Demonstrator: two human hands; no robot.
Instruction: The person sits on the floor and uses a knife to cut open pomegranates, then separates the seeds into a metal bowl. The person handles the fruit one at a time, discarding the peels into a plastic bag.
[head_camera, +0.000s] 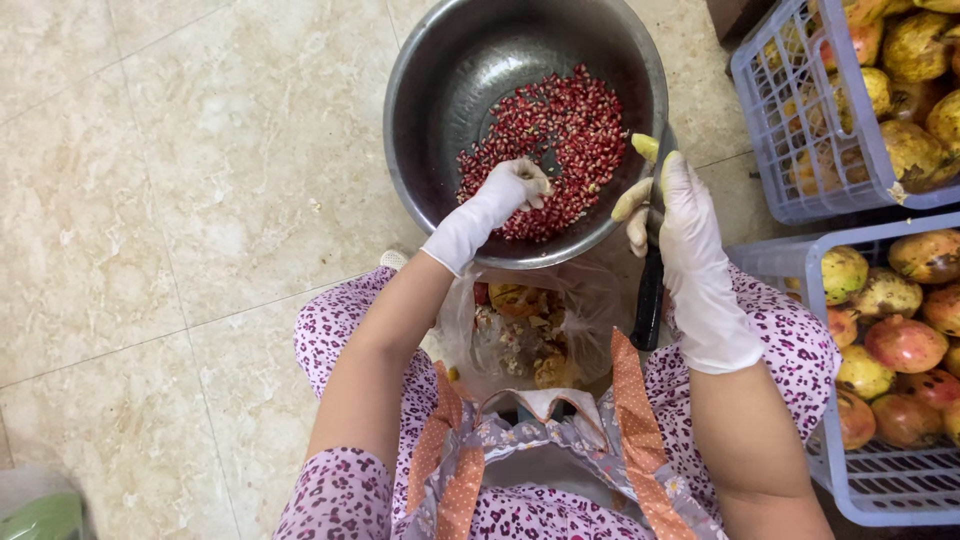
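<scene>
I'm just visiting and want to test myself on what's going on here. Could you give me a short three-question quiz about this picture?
1. True or false: the bowl holds red seeds.
2. What does the right hand hold? A) a spoon B) a knife C) a cup
3. Where is the left hand?

Key
1. True.
2. B: a dark-handled knife, gripped together with a piece of peel.
3. Inside the bowl, on the seeds. Both hands wear white gloves, and baskets of pomegranates stand on the person's right.
</scene>
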